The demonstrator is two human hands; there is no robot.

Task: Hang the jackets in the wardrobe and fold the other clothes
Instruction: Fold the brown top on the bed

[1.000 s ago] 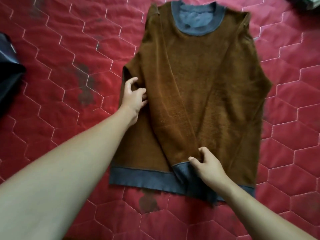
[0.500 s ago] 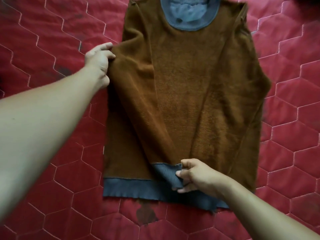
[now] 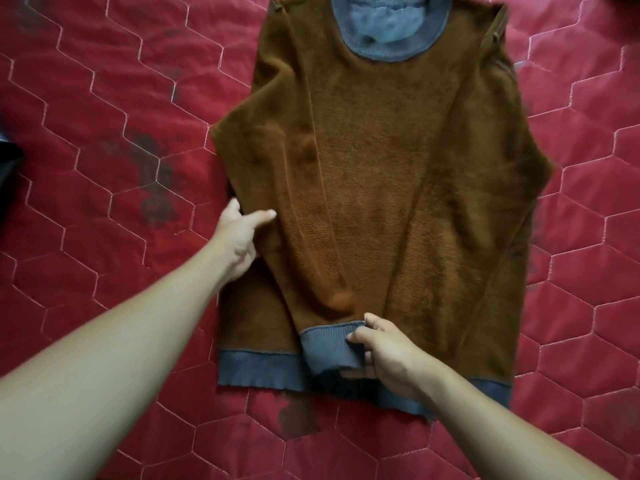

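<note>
Head view: right hand pinches sweater cuff; left hand grips sleeve edge.

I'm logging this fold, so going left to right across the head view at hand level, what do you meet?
Black object at the left edge → left hand, gripping the side of the brown fleece sweater → grey ribbed sleeve cuff → right hand, pinching that cuff.

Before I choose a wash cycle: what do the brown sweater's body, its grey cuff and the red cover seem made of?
Sweater body: probably fleecy plush knit, matte; the nap looks fuzzy and shades unevenly. Grey cuff, in the right hand: rib knit; fine parallel ridges show. Red cover: quilted fabric, slightly shiny, stitched in hexagons. Fibres cannot be told.
</note>
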